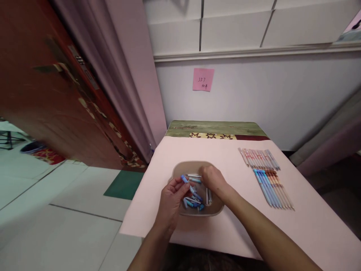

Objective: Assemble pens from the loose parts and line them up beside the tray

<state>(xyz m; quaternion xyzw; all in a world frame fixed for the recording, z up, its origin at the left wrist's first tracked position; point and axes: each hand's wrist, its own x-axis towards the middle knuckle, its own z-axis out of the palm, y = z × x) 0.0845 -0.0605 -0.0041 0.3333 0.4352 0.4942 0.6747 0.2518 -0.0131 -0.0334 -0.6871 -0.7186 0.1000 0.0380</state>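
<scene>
My left hand (172,197) pinches a blue pen part (185,179) over the left side of a beige plastic basin (201,215). My right hand (211,178) reaches in at the basin's upper right, its fingers curled and pointing down; what they hold, if anything, is hidden. Inside the basin lie several loose blue caps (200,207), light blue barrels and thin white refills (207,196). On the right of the table, blue-topped pens (266,188) and brown-topped pens (282,192) lie side by side in a row. Behind them is another row of pale pinkish pens (258,159).
A pale pink sheet (152,210) covers most of the table, whose green patterned far edge (220,126) shows against the wall. A pink note (203,79) is stuck on the wall. At the left stand a reddish door (70,113) and a curtain (124,75).
</scene>
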